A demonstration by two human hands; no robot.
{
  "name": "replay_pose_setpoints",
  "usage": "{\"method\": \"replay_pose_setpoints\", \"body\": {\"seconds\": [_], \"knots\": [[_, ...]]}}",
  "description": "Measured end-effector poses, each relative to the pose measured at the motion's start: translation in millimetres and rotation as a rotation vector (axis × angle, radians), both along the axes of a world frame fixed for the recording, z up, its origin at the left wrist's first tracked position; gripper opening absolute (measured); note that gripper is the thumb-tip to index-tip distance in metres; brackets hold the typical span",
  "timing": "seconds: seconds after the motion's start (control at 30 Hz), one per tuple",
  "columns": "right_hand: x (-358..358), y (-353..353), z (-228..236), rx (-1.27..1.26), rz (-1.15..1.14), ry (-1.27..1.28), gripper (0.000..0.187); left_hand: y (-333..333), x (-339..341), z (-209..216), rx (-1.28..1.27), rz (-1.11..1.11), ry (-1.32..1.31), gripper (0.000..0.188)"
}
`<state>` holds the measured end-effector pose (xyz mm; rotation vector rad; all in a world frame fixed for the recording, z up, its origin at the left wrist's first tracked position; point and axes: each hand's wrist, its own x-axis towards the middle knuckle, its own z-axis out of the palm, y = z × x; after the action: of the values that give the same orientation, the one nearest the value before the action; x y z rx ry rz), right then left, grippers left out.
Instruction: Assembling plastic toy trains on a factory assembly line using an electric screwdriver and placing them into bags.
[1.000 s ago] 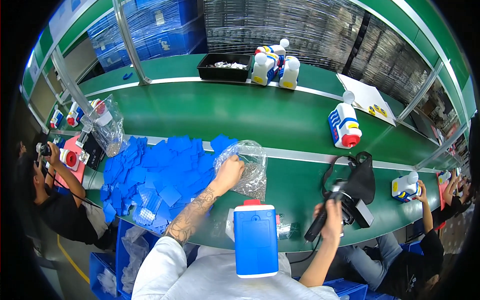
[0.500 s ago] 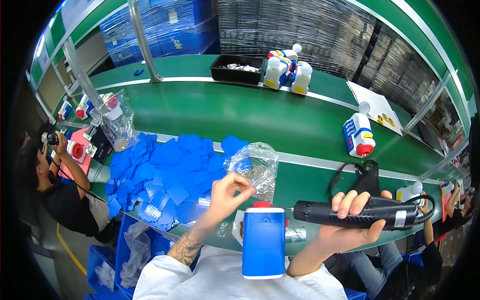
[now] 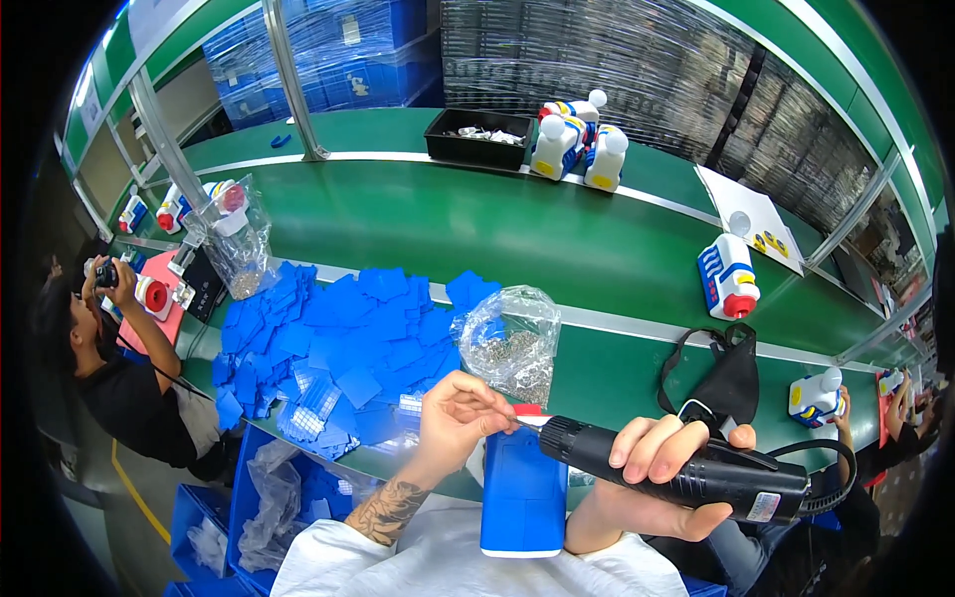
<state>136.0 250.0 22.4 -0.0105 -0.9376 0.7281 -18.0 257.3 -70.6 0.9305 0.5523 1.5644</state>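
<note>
My right hand (image 3: 671, 463) is wrapped round a black electric screwdriver (image 3: 696, 473), which points left with a cord at its rear. Thumb and fingertips of my left hand (image 3: 464, 410) are pinched together at the end of its thin metal bit; whatever they hold there is too small to make out. Below the bit, close to my chest, a blue box-shaped housing (image 3: 523, 497) stands with a red part (image 3: 527, 409) at its top and a white lower edge. Just beyond my left hand lies an open clear plastic bag (image 3: 517, 348) of small metal pieces.
A heap of blue square sheets (image 3: 348, 333) covers the bench at left. Past it stands another clear bag (image 3: 237, 239). A black bin (image 3: 477, 137) and several white-and-blue bottle-shaped units (image 3: 729, 277) sit farther back. A black strap pouch (image 3: 718, 373) lies right. People work on both sides.
The screwdriver has moved left, bringing its bit to my left fingertips above the housing. My left hand has shifted slightly toward it. The view has shifted a little.
</note>
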Motion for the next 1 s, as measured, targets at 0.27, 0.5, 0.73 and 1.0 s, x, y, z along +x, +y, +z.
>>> {"method": "replay_pose_setpoints", "body": {"seconds": [0.27,0.5,0.73,1.0], "knots": [[3,1,1,-0.040,-0.003,-0.051,0.058,-2,4,1,0.072,0.000,0.113,0.023],[0,2,3,-0.250,-0.084,-0.272,0.061,-14,4,5,0.342,0.185,0.921,0.028],[-2,3,-13,-0.388,0.123,-0.345,0.063,-26,9,-2,0.316,0.146,1.018,0.031],[-16,1,-8,-0.436,-0.009,-0.495,0.060,-28,16,-15,0.262,0.144,0.940,0.040]]}}
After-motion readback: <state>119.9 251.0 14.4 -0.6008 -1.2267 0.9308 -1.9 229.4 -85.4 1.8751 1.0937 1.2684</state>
